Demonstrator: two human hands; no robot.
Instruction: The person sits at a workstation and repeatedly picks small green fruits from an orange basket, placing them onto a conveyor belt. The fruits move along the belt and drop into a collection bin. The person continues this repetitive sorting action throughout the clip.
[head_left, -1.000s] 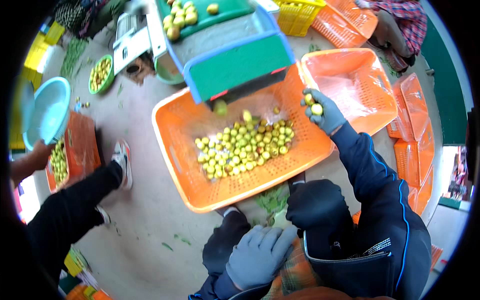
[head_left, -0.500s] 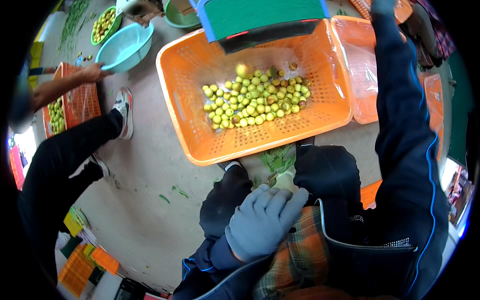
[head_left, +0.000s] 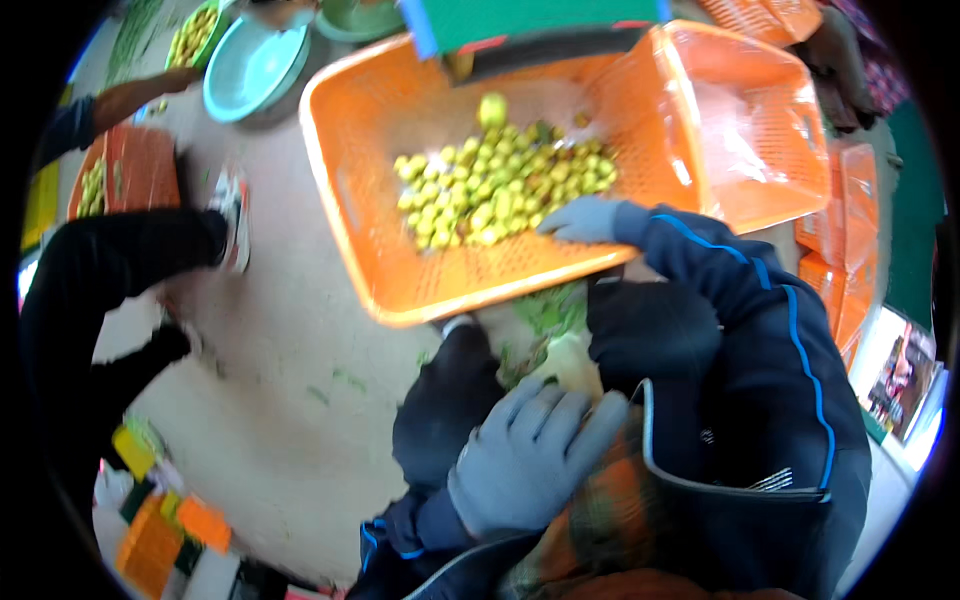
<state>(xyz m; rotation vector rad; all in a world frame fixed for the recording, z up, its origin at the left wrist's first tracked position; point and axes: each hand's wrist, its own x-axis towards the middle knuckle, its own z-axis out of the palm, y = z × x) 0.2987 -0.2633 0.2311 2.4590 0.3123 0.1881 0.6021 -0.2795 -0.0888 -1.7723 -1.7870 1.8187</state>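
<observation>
My gloved right hand (head_left: 590, 218) reaches into the big orange basket (head_left: 350, 250) at the edge of a pile of yellow-green round fruits (head_left: 470, 185), its fingers blurred and loosely extended. My gloved left hand (head_left: 530, 455) rests at my lap with fingers stretched out. A green chute with a blue edge (head_left: 540, 18) overhangs the basket; a blurred larger-looking fruit (head_left: 492, 110) shows above the pile. An orange crate with clear plastic (head_left: 760, 200) adjoins the basket on the right.
A co-worker's hand (head_left: 180, 82) is beside a green bowl of fruit (head_left: 195, 30) and cyan basin (head_left: 255, 65), above a fruit crate (head_left: 145, 165); their leg (head_left: 130, 250) stretches along the left. Stacked orange crates (head_left: 850, 210) line the right. Leaves (head_left: 550, 310) litter the floor.
My right hand has come down from the upper right into the basket; a second earlier it held fruits. The cyan basin moved rightward from the co-worker's grip at far left.
</observation>
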